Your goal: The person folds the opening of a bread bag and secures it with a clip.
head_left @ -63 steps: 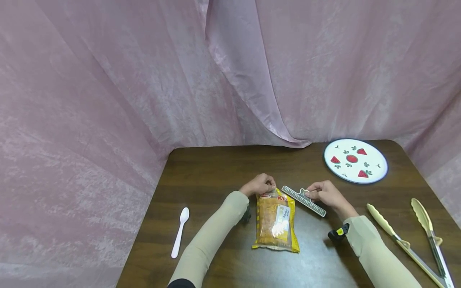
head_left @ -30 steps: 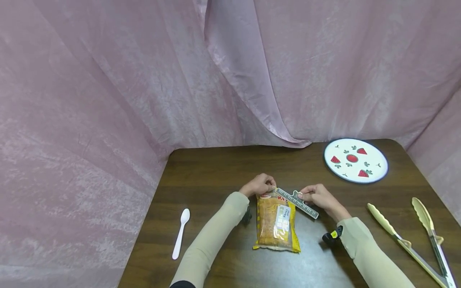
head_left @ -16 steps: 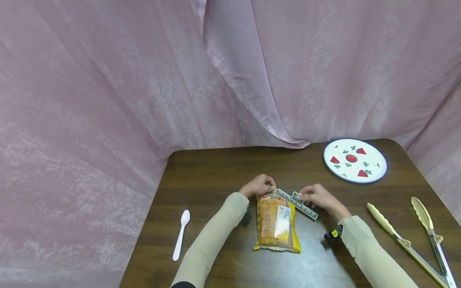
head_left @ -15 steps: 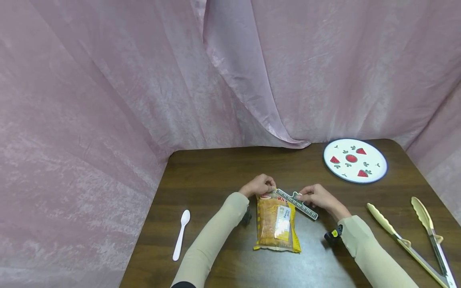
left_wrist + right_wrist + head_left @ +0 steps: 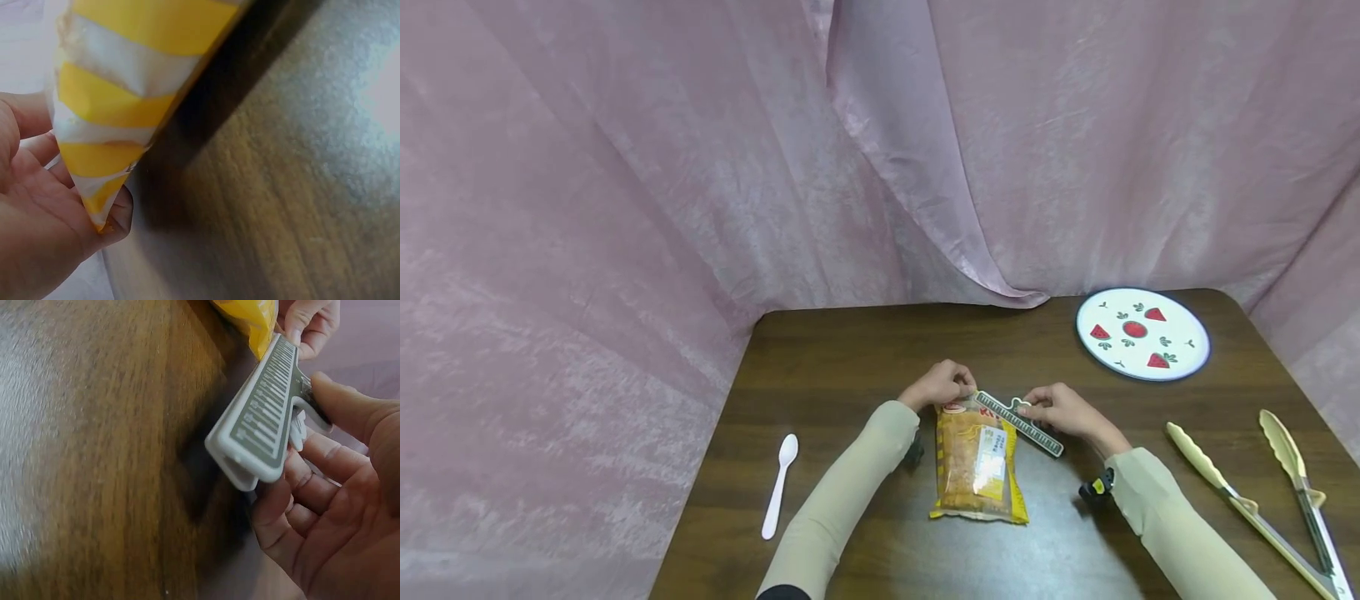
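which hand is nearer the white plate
Right. The right hand pinches the clip in front and left of the plate; the left hand holds the bag by its top, farther left.

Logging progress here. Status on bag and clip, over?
Left grip pinching bag at top. Right grip holding clip, slanted at bag's corner. No visible obstruction.

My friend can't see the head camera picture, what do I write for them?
A left hand pinches the top of a yellow packet while a right hand holds a long clip at its top right corner. Around them on a brown table are a white spoon at left, and a fruit-patterned plate and tongs at right.
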{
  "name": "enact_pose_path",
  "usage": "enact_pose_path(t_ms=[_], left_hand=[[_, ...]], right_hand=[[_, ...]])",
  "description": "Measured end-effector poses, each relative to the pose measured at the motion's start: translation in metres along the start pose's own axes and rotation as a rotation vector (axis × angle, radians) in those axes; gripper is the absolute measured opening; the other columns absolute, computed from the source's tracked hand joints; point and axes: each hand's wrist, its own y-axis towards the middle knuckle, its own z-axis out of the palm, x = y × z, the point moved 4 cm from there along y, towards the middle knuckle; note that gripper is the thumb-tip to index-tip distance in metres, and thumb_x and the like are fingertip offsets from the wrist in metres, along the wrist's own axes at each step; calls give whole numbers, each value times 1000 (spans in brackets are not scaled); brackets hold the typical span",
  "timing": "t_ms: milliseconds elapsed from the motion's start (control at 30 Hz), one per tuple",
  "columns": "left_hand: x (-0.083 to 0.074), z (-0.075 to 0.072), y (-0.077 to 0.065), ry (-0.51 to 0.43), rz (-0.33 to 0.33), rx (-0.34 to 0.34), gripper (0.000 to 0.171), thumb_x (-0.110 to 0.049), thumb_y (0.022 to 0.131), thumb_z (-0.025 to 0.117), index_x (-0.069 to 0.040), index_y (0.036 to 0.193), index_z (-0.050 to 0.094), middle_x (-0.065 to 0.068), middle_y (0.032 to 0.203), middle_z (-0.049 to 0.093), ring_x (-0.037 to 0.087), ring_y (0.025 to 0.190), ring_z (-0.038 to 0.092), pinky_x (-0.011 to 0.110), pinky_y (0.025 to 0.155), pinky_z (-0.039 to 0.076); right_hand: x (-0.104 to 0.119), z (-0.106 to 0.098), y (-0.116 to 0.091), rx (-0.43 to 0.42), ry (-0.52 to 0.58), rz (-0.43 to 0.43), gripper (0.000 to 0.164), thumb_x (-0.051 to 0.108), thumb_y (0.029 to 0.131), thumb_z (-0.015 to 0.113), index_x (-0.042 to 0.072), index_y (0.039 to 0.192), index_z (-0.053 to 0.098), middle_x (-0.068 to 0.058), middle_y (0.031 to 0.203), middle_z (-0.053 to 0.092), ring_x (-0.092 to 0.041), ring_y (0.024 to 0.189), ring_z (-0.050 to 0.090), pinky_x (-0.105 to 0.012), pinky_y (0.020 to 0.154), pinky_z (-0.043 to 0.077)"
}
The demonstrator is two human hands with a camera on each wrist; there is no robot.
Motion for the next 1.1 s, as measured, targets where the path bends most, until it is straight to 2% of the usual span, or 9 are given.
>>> enact_pose_path(t_ms=[167, 333, 567, 667, 833, 967, 1100], left_hand=[[1, 1, 2, 19, 27, -22, 11, -18, 90, 61, -15, 81, 66, -3, 77, 61, 9, 69, 54, 23, 58, 46], [-2, 0, -1, 47, 61, -34, 11, -21, 91, 60, -15, 83, 66, -4, 78, 61, 9, 69, 54, 22, 60, 45], [3, -10, -5, -48, 110, -67, 6, -24, 88, 62, -19, 89, 66, -6, 83, 62, 8, 76, 55, 24, 68, 46], [8, -15, -6, -87, 122, -92, 10, -27, 88, 63, -19, 93, 66, -6, 87, 62, 9, 81, 56, 24, 72, 46], [20, -20, -10, -164, 69, -136, 22, -32, 88, 62, -16, 102, 65, -6, 94, 62, 9, 88, 57, 26, 77, 46], [32, -19, -15, -242, 8, -153, 27, -34, 87, 63, -15, 106, 64, -5, 98, 63, 9, 91, 58, 28, 80, 46], [39, -17, -21, -331, -22, -163, 30, -33, 87, 64, -14, 109, 62, -2, 101, 64, 11, 92, 59, 30, 79, 47]], right_hand=[[0, 0, 2, 5, 13, -18, 23, 22, 88, 63, -1, 93, 65, -3, 67, 58, -16, 58, 52, -30, 51, 44], [0, -1, 1, 14, 63, 4, 21, 19, 88, 62, -1, 92, 66, -5, 73, 59, -18, 66, 53, -32, 57, 46], [1, -2, 1, 13, 99, -2, 24, 20, 89, 61, -2, 96, 65, -6, 78, 62, -20, 71, 54, -34, 62, 48], [1, -2, 0, 4, 105, -7, 25, 21, 89, 62, -3, 98, 66, -6, 78, 62, -19, 71, 54, -34, 62, 48], [3, -3, -1, 0, 105, -5, 24, 20, 89, 61, -2, 98, 66, -6, 77, 60, -19, 69, 52, -33, 61, 46], [4, -4, -1, 1, 113, -6, 24, 19, 90, 60, -3, 99, 66, -8, 79, 61, -20, 71, 52, -34, 61, 46], [6, -3, -2, 6, 118, -20, 25, 18, 90, 60, -4, 100, 66, -9, 78, 61, -21, 69, 52, -34, 60, 46]])
